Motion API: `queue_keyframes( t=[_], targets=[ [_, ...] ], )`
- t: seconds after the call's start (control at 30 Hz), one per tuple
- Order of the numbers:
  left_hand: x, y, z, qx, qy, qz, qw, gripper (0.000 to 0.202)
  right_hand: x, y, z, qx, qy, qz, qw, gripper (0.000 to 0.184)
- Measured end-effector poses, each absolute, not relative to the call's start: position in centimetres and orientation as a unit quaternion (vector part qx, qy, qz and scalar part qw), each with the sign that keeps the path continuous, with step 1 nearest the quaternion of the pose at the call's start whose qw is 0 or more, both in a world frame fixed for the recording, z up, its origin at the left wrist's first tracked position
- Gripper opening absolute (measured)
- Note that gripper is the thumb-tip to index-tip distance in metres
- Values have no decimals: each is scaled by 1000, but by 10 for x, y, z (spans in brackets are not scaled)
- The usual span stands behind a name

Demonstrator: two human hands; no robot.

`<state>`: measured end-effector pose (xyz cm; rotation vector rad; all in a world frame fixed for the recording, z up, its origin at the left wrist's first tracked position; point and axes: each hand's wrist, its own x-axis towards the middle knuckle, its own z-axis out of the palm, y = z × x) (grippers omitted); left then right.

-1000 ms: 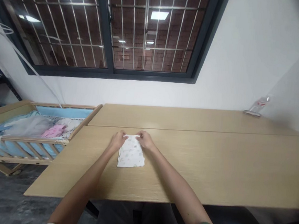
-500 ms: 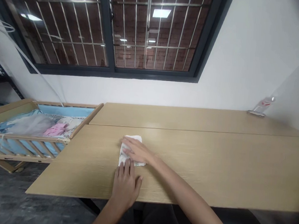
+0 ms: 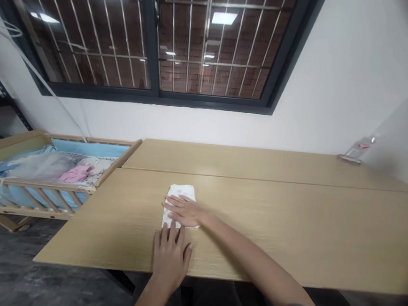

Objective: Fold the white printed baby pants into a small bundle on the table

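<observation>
A small folded white cloth (image 3: 180,191) with a faint print lies on the wooden table (image 3: 272,224), near its middle left. My right hand (image 3: 183,211) lies flat across the cloth's near half, fingers stretched out toward the left. My left hand (image 3: 170,258) rests flat on the table just in front of the cloth, fingers spread, fingertips touching its near edge. Neither hand holds anything.
A wooden baby crib (image 3: 40,173) with blue lining and pink and white clothes stands against the table's left end. A clear plastic bottle (image 3: 358,148) lies at the far right by the wall. A barred window is above.
A second ago both hands pinched the cloth's far edge. Since then the left hand came back to the table's front and the right hand laid flat on the cloth.
</observation>
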<state>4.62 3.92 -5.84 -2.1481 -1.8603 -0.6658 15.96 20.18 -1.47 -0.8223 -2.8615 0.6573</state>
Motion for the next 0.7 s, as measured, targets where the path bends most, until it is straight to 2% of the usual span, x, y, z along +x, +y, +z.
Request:
queue_keyframes(
  t=[0.23, 0.7],
  targets=[
    [43, 40, -61, -735, -634, -214, 109, 50, 163, 248, -27, -300, -937, 172, 53, 64],
    [45, 37, -54, -745, -625, -198, 125, 49, 164, 254, -33, -295, -931, 192, 100, 63]
  ],
)
